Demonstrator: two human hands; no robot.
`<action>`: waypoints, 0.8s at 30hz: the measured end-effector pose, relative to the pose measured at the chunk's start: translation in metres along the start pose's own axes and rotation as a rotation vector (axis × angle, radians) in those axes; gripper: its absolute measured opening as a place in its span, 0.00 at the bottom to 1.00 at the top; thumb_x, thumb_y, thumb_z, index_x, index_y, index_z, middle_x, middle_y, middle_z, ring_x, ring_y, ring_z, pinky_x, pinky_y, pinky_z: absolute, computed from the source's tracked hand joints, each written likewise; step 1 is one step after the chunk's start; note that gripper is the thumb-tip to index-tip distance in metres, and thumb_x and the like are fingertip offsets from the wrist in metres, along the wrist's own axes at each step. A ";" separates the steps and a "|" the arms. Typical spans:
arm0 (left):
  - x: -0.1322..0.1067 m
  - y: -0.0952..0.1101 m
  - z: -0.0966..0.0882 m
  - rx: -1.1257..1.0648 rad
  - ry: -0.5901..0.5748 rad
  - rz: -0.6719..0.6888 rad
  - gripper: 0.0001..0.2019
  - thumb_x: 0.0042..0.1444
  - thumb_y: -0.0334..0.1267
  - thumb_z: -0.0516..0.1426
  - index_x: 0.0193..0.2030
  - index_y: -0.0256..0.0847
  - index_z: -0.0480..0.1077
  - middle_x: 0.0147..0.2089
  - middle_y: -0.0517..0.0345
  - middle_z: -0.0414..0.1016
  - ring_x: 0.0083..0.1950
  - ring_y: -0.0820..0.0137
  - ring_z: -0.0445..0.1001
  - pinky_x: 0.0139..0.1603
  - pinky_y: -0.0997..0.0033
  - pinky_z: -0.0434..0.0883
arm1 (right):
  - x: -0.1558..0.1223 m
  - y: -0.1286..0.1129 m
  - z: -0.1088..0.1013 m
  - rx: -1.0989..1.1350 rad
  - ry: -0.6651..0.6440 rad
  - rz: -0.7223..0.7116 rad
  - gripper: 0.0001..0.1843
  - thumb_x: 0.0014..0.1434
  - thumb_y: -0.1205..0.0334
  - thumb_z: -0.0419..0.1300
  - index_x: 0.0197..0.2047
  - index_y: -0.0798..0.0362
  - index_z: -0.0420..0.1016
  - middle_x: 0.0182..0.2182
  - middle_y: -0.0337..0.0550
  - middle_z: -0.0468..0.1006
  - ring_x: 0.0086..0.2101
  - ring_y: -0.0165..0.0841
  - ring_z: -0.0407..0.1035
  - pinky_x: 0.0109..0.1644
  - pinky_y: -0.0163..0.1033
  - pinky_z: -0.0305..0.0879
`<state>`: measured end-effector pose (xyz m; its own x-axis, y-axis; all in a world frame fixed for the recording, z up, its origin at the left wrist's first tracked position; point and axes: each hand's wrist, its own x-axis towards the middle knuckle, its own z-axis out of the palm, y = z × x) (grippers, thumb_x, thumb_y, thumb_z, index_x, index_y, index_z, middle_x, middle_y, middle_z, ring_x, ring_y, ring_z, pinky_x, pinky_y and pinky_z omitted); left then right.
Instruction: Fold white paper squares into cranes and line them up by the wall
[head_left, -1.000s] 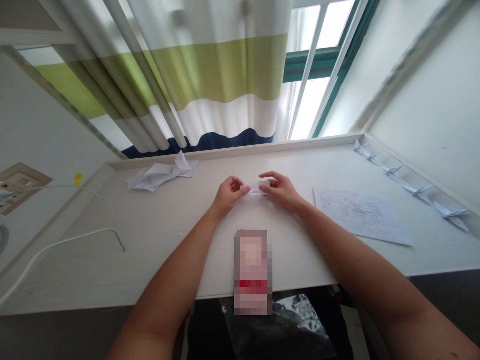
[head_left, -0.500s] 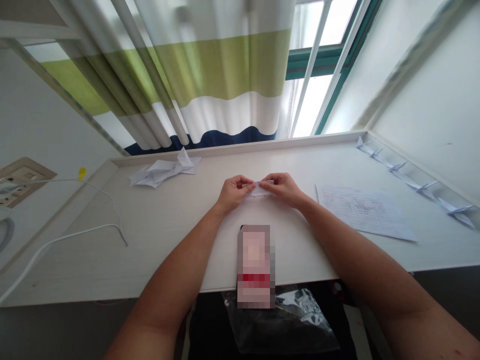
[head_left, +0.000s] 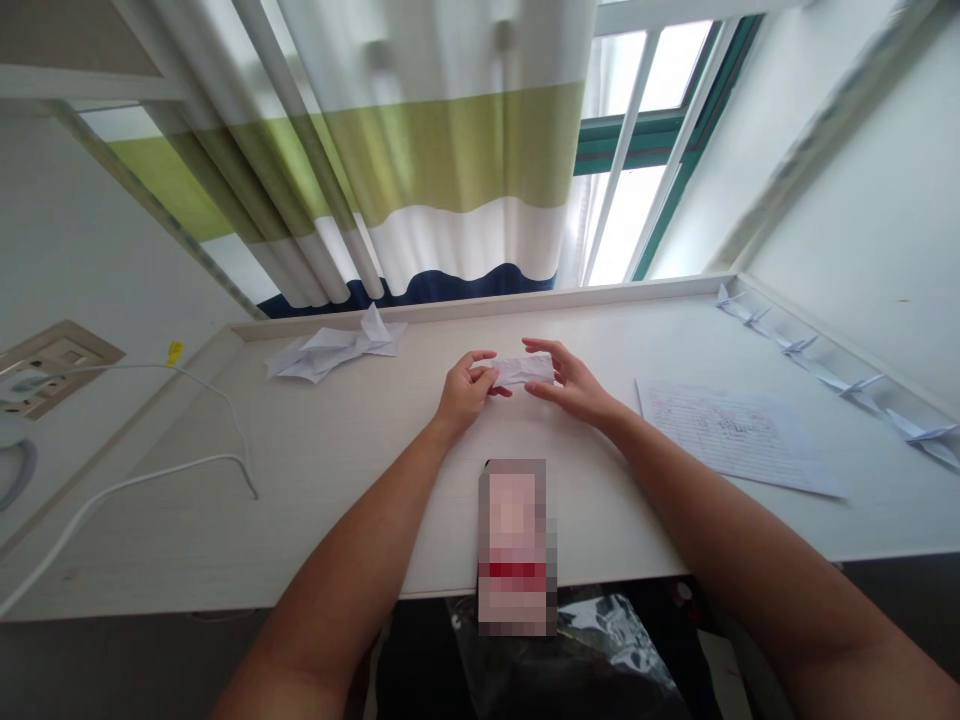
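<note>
Just above the white desk, a small folded piece of white paper is held level between my hands. My left hand pinches its left end between thumb and fingers. My right hand is at the paper's right end with thumb and fingers spread apart; the paper's edge reaches in between them, and whether it touches the palm side is unclear. Creases show on the paper's face. Nearer to me, a phone with a blurred-out screen lies at the desk's front edge.
A pile of folded white papers lies at the back left. Several folded paper shapes line the right edge, near a written sheet. A white cable crosses the left side. A clear plastic bag rests on my lap.
My right hand's fingers have opened from their pinch on the paper. The paper now shows more of its face, while my left hand keeps hold. The view has shifted slightly.
</note>
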<state>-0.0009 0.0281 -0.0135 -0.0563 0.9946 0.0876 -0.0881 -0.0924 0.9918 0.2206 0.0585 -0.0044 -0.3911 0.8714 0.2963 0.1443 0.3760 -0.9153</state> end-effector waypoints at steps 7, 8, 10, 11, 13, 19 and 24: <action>0.001 0.000 -0.003 -0.022 0.008 0.000 0.20 0.63 0.51 0.68 0.52 0.39 0.74 0.36 0.58 0.83 0.31 0.70 0.83 0.39 0.69 0.77 | 0.002 0.007 0.005 0.019 -0.026 0.031 0.18 0.61 0.52 0.70 0.53 0.47 0.89 0.49 0.49 0.89 0.47 0.45 0.81 0.56 0.54 0.78; 0.001 0.001 -0.003 -0.017 0.001 0.006 0.22 0.65 0.54 0.68 0.54 0.39 0.73 0.37 0.58 0.83 0.32 0.70 0.83 0.39 0.69 0.76 | 0.002 0.007 0.006 0.020 -0.017 0.033 0.17 0.62 0.50 0.70 0.51 0.47 0.90 0.49 0.49 0.90 0.46 0.45 0.82 0.56 0.54 0.78; -0.001 0.001 -0.003 -0.010 -0.031 0.028 0.29 0.64 0.61 0.67 0.59 0.41 0.71 0.40 0.57 0.82 0.35 0.69 0.85 0.40 0.70 0.76 | 0.003 0.009 0.009 0.001 0.020 -0.004 0.16 0.63 0.47 0.70 0.48 0.46 0.91 0.49 0.48 0.90 0.47 0.45 0.82 0.54 0.52 0.78; -0.001 0.000 -0.002 -0.009 -0.051 0.040 0.33 0.63 0.62 0.68 0.63 0.42 0.69 0.42 0.57 0.82 0.36 0.68 0.85 0.41 0.69 0.77 | 0.003 0.009 0.010 -0.010 0.045 -0.033 0.16 0.63 0.45 0.70 0.46 0.45 0.91 0.49 0.48 0.90 0.48 0.45 0.82 0.53 0.51 0.78; -0.001 -0.003 -0.001 -0.001 -0.075 0.062 0.39 0.57 0.61 0.73 0.66 0.43 0.66 0.45 0.57 0.82 0.37 0.69 0.84 0.42 0.69 0.78 | 0.004 0.010 0.012 -0.007 0.080 -0.061 0.17 0.64 0.42 0.70 0.42 0.47 0.91 0.46 0.48 0.90 0.45 0.44 0.82 0.49 0.49 0.78; 0.003 -0.012 -0.001 -0.025 -0.017 0.076 0.41 0.50 0.47 0.78 0.66 0.43 0.65 0.40 0.58 0.82 0.37 0.67 0.82 0.39 0.69 0.79 | 0.006 0.014 0.014 0.208 0.183 0.070 0.22 0.58 0.44 0.74 0.49 0.49 0.81 0.31 0.39 0.85 0.31 0.36 0.77 0.41 0.46 0.77; 0.003 -0.007 -0.003 -0.035 -0.063 0.064 0.31 0.56 0.49 0.74 0.63 0.41 0.74 0.33 0.60 0.82 0.32 0.69 0.81 0.37 0.68 0.80 | 0.008 0.010 0.008 0.271 0.189 0.058 0.14 0.56 0.51 0.73 0.40 0.48 0.79 0.29 0.38 0.83 0.29 0.33 0.75 0.37 0.44 0.76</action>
<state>-0.0034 0.0315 -0.0208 -0.0002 0.9876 0.1572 -0.1210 -0.1561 0.9803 0.2116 0.0665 -0.0138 -0.2102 0.9414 0.2637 -0.0951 0.2487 -0.9639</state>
